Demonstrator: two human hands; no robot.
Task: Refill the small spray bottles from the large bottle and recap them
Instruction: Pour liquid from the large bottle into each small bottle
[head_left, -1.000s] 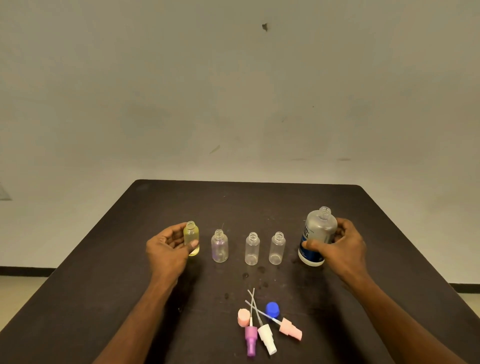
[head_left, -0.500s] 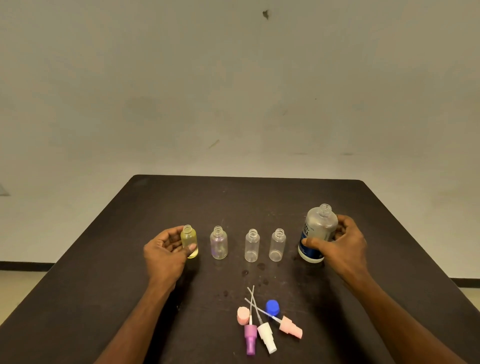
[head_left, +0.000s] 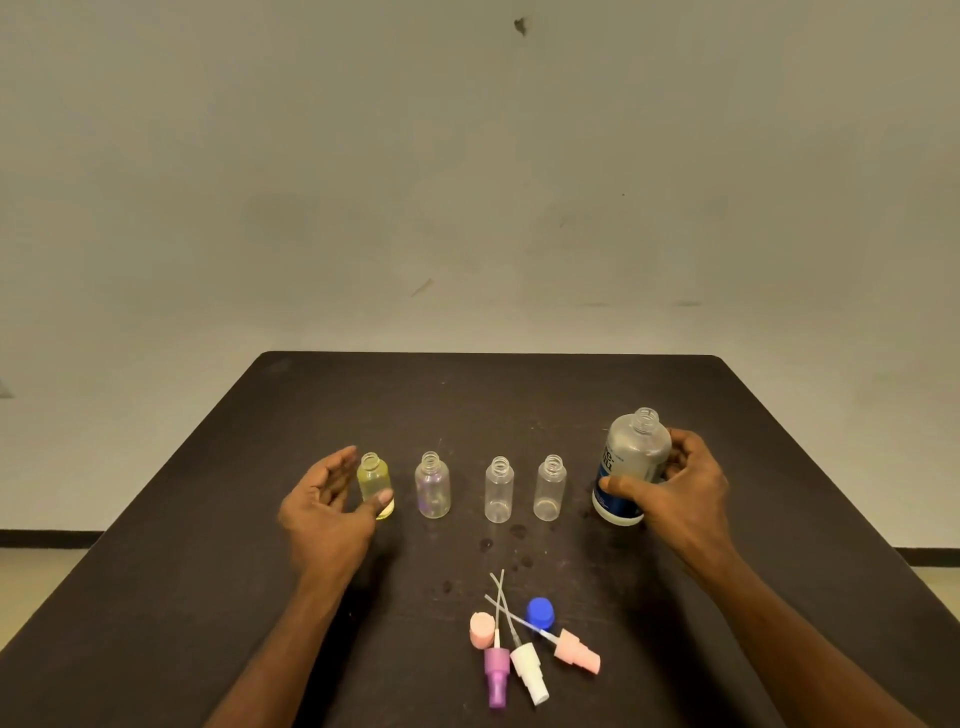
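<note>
1. While the right hand (head_left: 680, 493) grips the large bottle (head_left: 631, 467), clear, uncapped and blue-labelled, near the worktop's (head_left: 208, 519) right edge, four small clear bottles stand mid-worktop.
2. Left hand (head_left: 324, 499), fingers spread, thumb touching the yellow-tinted bottle (head_left: 375, 486).

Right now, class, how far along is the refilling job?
Done: all bottles are uncapped; sprayer tops lie on the table. In hand: the right hand grips the large bottle; the left hand touches the yellow bottle. Left: filling and recapping all four.
</note>
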